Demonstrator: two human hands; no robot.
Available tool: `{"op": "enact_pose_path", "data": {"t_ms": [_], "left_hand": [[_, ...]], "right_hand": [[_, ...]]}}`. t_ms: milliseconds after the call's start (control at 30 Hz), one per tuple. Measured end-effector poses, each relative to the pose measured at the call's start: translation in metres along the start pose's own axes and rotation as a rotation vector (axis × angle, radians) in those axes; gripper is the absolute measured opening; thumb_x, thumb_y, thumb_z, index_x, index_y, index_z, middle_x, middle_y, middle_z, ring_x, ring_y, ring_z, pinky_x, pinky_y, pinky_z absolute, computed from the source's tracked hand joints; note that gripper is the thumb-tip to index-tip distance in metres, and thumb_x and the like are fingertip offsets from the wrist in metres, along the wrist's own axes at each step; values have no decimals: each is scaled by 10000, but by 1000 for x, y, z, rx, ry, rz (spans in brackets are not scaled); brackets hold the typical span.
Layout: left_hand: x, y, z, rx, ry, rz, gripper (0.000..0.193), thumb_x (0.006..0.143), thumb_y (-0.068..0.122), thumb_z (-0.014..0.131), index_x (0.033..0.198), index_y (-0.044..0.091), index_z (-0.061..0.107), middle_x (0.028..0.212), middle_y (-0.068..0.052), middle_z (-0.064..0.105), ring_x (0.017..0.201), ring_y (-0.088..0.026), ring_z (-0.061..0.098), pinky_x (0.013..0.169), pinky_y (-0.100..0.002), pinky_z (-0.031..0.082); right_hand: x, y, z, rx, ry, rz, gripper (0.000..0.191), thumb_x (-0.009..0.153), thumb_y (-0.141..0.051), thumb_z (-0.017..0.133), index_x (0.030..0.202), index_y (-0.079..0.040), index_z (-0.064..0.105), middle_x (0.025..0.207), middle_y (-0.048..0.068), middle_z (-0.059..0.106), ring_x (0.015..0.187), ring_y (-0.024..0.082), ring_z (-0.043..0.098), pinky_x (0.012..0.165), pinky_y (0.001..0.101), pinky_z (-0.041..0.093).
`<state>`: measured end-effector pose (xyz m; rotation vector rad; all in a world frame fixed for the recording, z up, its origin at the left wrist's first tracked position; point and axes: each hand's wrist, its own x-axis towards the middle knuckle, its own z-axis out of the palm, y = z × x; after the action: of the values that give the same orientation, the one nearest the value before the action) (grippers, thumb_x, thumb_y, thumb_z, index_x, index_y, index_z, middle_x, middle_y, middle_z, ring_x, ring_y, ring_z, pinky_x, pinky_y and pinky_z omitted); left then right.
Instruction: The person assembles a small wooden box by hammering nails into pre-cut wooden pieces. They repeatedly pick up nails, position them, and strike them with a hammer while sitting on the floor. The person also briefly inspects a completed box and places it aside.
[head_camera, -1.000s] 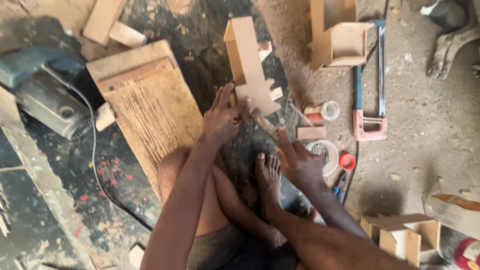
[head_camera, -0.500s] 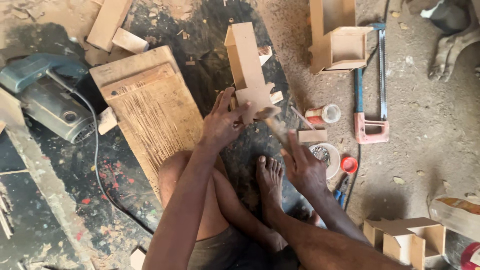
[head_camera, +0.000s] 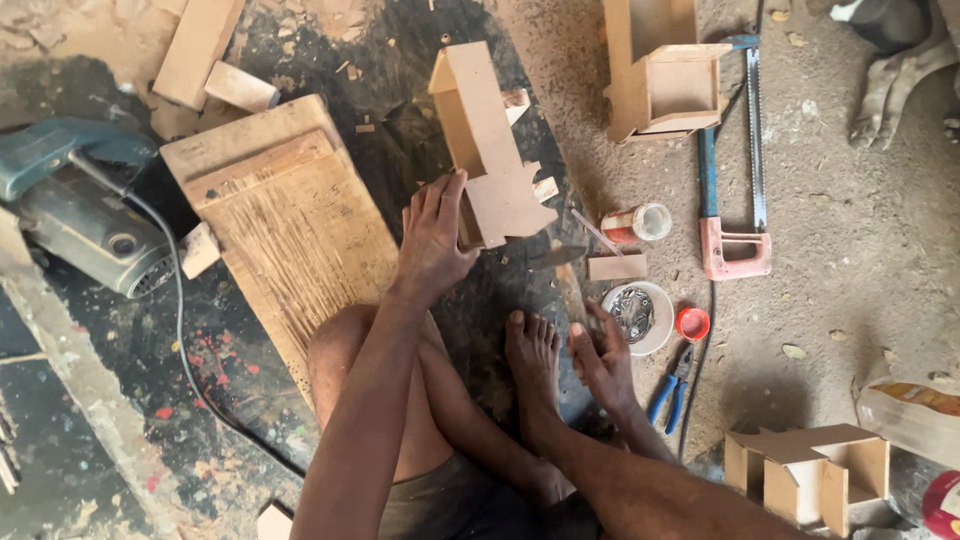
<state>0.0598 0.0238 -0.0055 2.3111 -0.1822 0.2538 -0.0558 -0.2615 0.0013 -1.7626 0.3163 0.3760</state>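
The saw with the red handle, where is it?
In the head view, the saw lies on the ground at right, beside the open wooden box and right of the small jar.

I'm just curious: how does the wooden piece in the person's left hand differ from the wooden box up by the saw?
The wooden piece is long, narrow and held by the left hand; the wooden box is squarer and lies untouched on the ground beside the saw. Both look like pale, unfinished board.

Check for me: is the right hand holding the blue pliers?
No, the right hand is open and empty beside the foot, while the blue pliers lie untouched on the floor next to it.
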Motion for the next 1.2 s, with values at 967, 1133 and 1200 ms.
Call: {"op": "enact_pose_path", "data": {"t_ms": [967,1133,1200], "left_hand": [[34,44,18,156,-197,71,1250,590,284,949,1583,25,236,1455,-200,414,1300,-435,460,1021,-526,571],[90,38,21,281,-453,14,1262,659,304,955,1608,54,161,1520,-206,344,1363,-423,407,932,-503,590],[114,38,26,317,-434,68,1314,627,326,979,1605,61,143,1522,-217,329,1360,-427,395,962,-495,564]], "right_hand": [[15,-4,12,-35,-156,208,578,1001,-338,599,1472,-43,439,691,48,631,474,98,510,426,262,414],[17,0,9,-107,-122,190,612,988,-373,617,1485,-59,445,728,62,660,538,109,553,484,270,451],[15,7,8,-142,-102,160,623,992,-390,615,1492,-56,451,769,87,666,604,138,583,538,307,476]]}}
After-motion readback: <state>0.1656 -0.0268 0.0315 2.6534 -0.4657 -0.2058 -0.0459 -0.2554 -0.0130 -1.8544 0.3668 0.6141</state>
